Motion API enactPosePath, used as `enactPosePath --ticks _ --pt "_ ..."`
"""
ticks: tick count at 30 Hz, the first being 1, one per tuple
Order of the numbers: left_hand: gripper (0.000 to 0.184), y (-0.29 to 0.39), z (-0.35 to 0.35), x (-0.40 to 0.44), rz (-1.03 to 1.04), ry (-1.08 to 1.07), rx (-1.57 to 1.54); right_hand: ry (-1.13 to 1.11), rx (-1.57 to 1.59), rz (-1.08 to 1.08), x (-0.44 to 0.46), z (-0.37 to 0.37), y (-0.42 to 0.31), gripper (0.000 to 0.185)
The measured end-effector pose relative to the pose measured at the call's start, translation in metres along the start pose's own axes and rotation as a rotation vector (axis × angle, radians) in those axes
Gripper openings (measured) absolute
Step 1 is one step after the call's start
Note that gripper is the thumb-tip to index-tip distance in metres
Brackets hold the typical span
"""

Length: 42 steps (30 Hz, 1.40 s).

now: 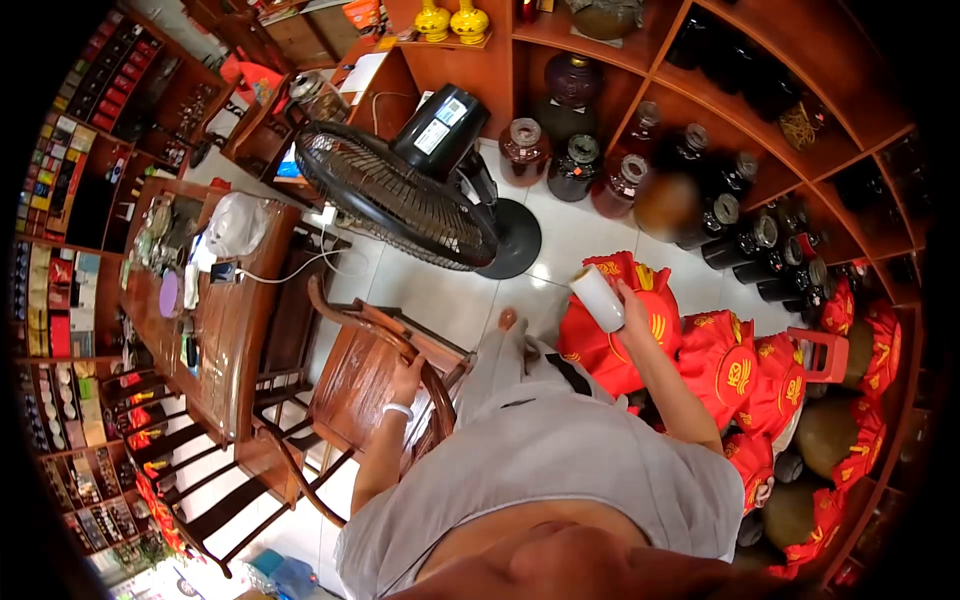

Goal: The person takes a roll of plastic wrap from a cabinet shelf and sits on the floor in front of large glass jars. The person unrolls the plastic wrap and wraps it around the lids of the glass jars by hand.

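Observation:
My left hand, with a pale band at its wrist, is closed on the curved rail of a dark wooden armchair. The chair's seat has a glossy, wrinkled surface like clear film. In my right hand is a white roll, which looks like a roll of stretch film, held tilted with my fingers around its lower right end. Just below and behind the roll are jars covered with red cloth printed in yellow.
A black fan stands ahead on the white tiled floor. Dark glass jars line the shelves to the right. At left are a wooden table holding a plastic bag, and more chairs. A red stool stands among the red-covered jars.

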<state>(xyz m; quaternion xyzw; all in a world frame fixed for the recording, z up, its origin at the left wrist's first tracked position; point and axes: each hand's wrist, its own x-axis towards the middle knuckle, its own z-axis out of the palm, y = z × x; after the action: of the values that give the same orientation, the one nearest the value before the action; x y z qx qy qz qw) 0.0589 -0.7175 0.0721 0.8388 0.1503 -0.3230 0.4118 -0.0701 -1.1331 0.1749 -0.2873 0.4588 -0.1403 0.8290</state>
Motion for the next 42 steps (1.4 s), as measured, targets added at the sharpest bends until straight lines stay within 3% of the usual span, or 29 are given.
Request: enactPosePath --ticks 2,3,4,6,7,8,10,17,19,21,22,27,42 --pt "0.057 -0.056 0.015 0.056 0.161 0.074 -0.100 0.067 -0.020 -0.044 0.012 0.005 -0.009 0.022" --pt "0.058 -0.091 0.031 0.087 0.133 0.135 -0.249 0.091 -0.013 -0.051 0.015 0.009 -0.016 0.019" --pt "0.059 -0.069 0.033 0.068 0.220 0.302 -0.003 0.095 -0.013 -0.063 0.018 0.015 -0.018 0.019" --pt "0.060 -0.052 0.037 0.054 0.058 0.300 0.008 0.094 0.064 -0.126 0.024 0.025 -0.029 0.018" --pt "0.062 -0.011 0.025 0.022 0.057 0.248 0.061 0.052 0.057 -0.121 0.048 0.010 -0.027 0.018" --pt "0.063 -0.015 0.029 0.024 0.121 0.265 -0.081 0.047 0.038 -0.120 0.051 0.018 -0.032 0.018" --pt "0.063 -0.016 0.028 0.025 0.070 0.310 0.095 0.089 0.020 -0.116 0.058 0.033 -0.035 0.018" --pt "0.059 -0.046 0.034 0.053 0.049 0.275 -0.078 0.075 -0.020 -0.099 0.081 0.056 -0.025 0.027" --pt "0.057 -0.043 0.035 0.053 -0.020 0.373 -0.026 0.041 0.004 -0.095 0.094 0.054 -0.023 0.028" --pt "0.058 -0.112 0.049 0.098 0.073 0.385 -0.104 0.050 -0.022 -0.071 0.108 0.055 -0.026 0.031" --pt "0.057 -0.115 0.048 0.099 0.065 0.394 -0.097 0.054 -0.011 -0.071 0.111 0.059 -0.029 0.031" --pt "0.052 -0.075 0.036 0.084 0.005 0.380 -0.035 0.032 0.002 -0.080 0.126 0.068 -0.044 0.032" --pt "0.039 -0.061 0.011 0.072 -0.104 0.324 0.041 0.102 0.345 0.004 0.161 0.008 -0.023 0.034"
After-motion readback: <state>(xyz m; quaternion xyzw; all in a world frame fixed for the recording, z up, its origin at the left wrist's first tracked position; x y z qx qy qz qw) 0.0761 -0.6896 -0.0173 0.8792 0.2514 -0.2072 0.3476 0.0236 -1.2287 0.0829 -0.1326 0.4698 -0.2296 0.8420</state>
